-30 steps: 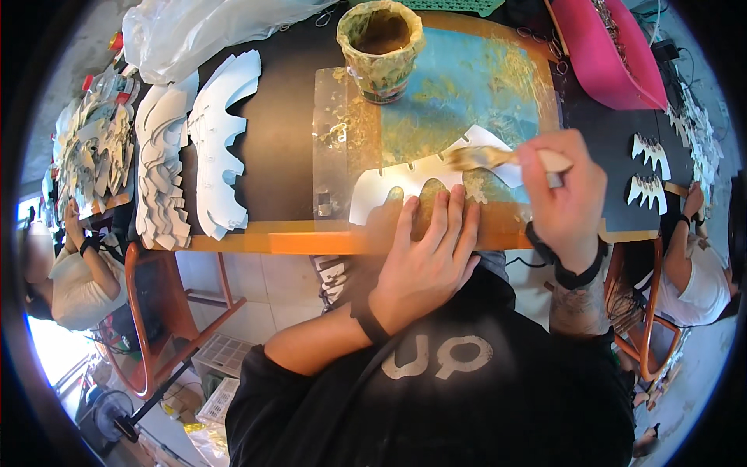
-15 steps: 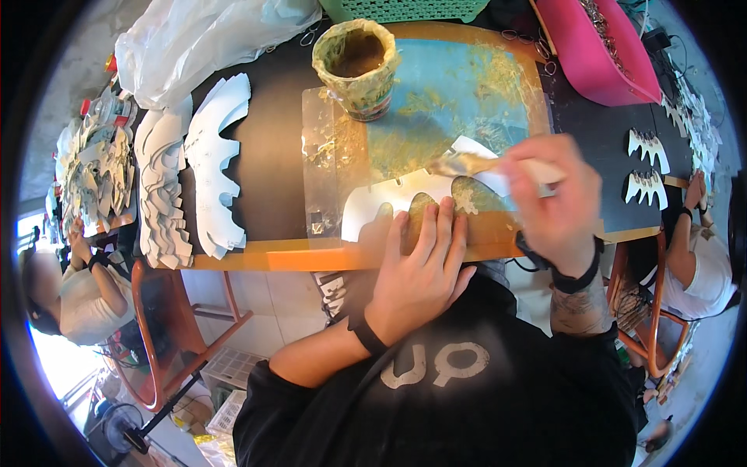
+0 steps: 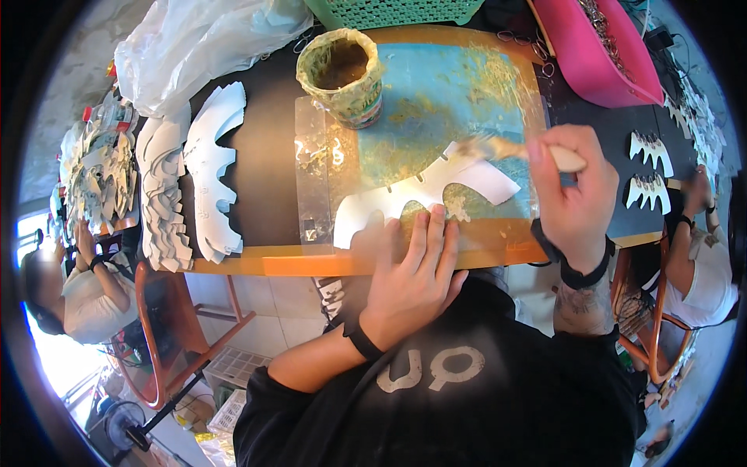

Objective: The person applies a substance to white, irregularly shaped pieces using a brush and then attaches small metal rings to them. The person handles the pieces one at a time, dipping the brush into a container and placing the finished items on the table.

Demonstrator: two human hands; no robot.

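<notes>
My left hand (image 3: 412, 272) lies flat with outstretched fingers, its fingertips pressing the lower edge of a curved white piece (image 3: 401, 194). That piece has scalloped cut-outs on its near side and small slits along its far edge. In my right hand (image 3: 577, 191) is a brush (image 3: 566, 159) with a pale wooden handle. Its motion-blurred bristles are at the upper right edge of the white piece. A paste-crusted cup (image 3: 362, 110) with brown contents stands behind, on a blue sheet (image 3: 424, 86) smeared with yellowish paste.
Stacked white cut-outs (image 3: 212, 175) and wavy off-white pieces (image 3: 159, 187) lie at left, below a plastic bag (image 3: 175, 58). A pink basket (image 3: 591, 78) of metal parts and a green basket (image 3: 397, 14) stand at the back. Toothed pieces (image 3: 650, 194) lie right. People sit at both sides.
My right hand has moved slightly right, carrying the brush from the middle of the white piece toward its upper right part. My left hand stays pressed on the near edge.
</notes>
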